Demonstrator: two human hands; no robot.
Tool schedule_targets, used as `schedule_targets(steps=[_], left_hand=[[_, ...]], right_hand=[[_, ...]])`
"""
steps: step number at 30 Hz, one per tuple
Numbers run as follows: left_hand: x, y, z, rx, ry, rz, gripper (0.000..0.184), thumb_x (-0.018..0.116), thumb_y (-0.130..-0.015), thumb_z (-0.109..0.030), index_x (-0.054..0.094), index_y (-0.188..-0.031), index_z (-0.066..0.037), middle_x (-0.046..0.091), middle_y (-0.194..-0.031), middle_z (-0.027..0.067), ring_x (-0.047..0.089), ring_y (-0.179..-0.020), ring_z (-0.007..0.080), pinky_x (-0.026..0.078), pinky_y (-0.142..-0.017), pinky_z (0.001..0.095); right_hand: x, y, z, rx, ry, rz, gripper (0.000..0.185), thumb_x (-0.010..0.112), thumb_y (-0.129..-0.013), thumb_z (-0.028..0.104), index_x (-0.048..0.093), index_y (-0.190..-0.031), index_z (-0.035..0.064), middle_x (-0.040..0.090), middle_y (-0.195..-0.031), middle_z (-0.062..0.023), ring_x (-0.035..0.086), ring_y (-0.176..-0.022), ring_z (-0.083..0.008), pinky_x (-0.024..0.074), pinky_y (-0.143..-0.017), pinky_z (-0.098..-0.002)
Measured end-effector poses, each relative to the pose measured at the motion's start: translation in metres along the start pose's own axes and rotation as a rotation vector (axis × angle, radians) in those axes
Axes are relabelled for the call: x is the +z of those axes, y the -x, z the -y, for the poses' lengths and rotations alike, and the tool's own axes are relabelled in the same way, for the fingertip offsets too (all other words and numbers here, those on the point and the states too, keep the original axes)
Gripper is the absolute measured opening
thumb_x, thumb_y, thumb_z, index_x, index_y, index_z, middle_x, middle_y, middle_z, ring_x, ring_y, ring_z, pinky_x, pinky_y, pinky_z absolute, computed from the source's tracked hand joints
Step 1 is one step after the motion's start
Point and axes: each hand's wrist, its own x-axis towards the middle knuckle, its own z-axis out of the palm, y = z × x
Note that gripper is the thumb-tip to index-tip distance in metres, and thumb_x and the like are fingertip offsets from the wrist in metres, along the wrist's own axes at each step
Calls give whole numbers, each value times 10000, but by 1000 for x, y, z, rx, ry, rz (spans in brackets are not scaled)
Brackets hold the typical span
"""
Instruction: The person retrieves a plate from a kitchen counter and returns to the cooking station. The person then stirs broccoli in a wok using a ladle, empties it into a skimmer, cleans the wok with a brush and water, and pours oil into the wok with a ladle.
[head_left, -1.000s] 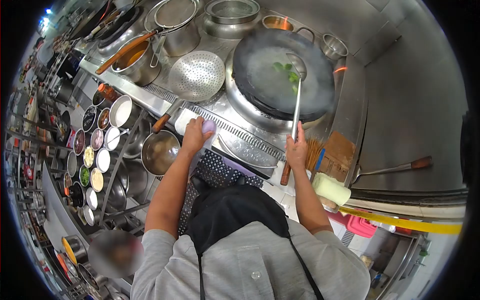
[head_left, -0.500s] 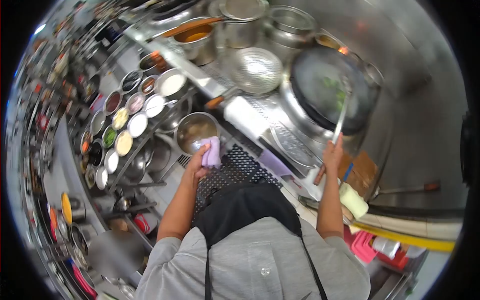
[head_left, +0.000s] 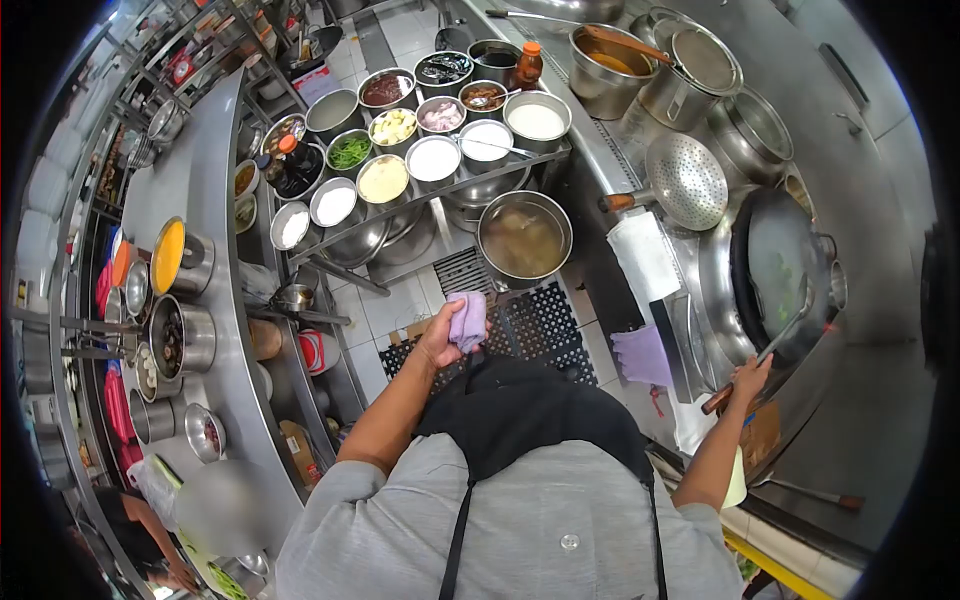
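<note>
In the head view, my left hand (head_left: 437, 338) is closed around a folded purple cloth (head_left: 467, 322) above the black perforated floor mat. My right hand (head_left: 748, 380) grips a long-handled metal wok tool (head_left: 778, 343) by its wooden handle end. Its shaft reaches down into a dark wok (head_left: 762, 300) on the stove. Pieces of green vegetable (head_left: 783, 283) lie in the wok, hazy under what looks like steam. The tool's head is too blurred to tell whether it is a ladle or a spatula.
Several metal pots of ingredients (head_left: 383, 180) stand on a rack ahead. A pot of cloudy liquid (head_left: 524, 235) sits beyond my left hand. By the wok are a perforated strainer (head_left: 688, 182), a second purple cloth (head_left: 642, 355) and stacked pots. Another person (head_left: 150, 535) is at the lower left.
My view has swung to the left, so the wok and rack appear farther right. The left hand still holds the cloth, and the right hand keeps its grip on the tool in the wok.
</note>
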Motion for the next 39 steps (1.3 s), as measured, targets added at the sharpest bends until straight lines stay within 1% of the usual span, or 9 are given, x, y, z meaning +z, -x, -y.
schedule_targets(steps=[2,4,6,7,8,9,11,20,39], left_hand=[[3,-3,-6,34,-77,19,460,520,-893,-420,509,-1180,-60,637,-1013,148,657,-824,247,534,-550,353],[8,-8,-9,82,-188,-73,436,546,-885,-371,506,-1174,-47,632,-1035,147,653,-818,248,541,-567,346],[3,-18,-13,88,-217,-83,436,624,-846,-285,491,-1185,-45,629,-1007,129,656,-822,269,558,-620,374],[7,-23,-16,89,-235,-112,457,666,-826,-258,484,-1193,-56,628,-995,121,662,-826,288,568,-657,403],[12,-28,-19,84,-259,-137,446,680,-822,-246,495,-1178,-51,627,-966,108,660,-804,270,568,-648,392],[18,-34,-22,86,-286,-167,435,694,-818,-234,505,-1162,-46,627,-937,96,658,-782,251,569,-638,380],[33,-53,-23,76,-369,-121,425,694,-826,-271,500,-1138,-57,614,-896,100,648,-729,222,557,-561,348],[227,-166,18,34,-653,139,414,667,-788,-124,496,-1154,-30,602,-881,85,627,-706,212,549,-603,340],[445,-334,188,-415,-726,64,447,437,-904,-557,473,-1027,-129,597,-888,131,629,-742,330,501,-476,423]], right_hand=[[-1,-2,4,13,76,15,573,517,-887,176,335,-1420,67,628,-801,-172,587,-544,-251,480,-500,-362],[-5,3,11,-95,250,-82,558,551,-817,195,434,-1335,24,601,-1140,-247,572,-1073,-371,422,-933,-412],[-11,1,13,-94,317,-82,558,565,-779,171,467,-1306,17,568,-1201,-247,593,-1036,-362,435,-931,-393],[-8,-22,-24,-202,260,-195,548,593,-766,104,482,-1300,56,643,-926,-156,632,-706,-256,530,-598,-369],[-8,-5,4,-318,153,-294,545,593,-758,77,483,-1291,46,612,-809,-112,578,-548,-196,496,-470,-340],[-21,10,45,47,-8,-86,566,590,-750,90,471,-1297,6,614,-862,-105,584,-605,-161,485,-486,-315],[-27,2,52,129,-300,-28,533,568,-754,40,487,-1280,27,530,-606,-47,500,-422,-119,423,-364,-278],[-61,-28,83,204,-422,178,686,533,-746,-33,333,-1402,-18,509,-598,-35,457,-399,-121,409,-349,-278],[-98,-43,112,169,-183,543,688,547,-767,46,332,-1421,26,521,-629,-46,465,-450,-115,414,-404,-284]])
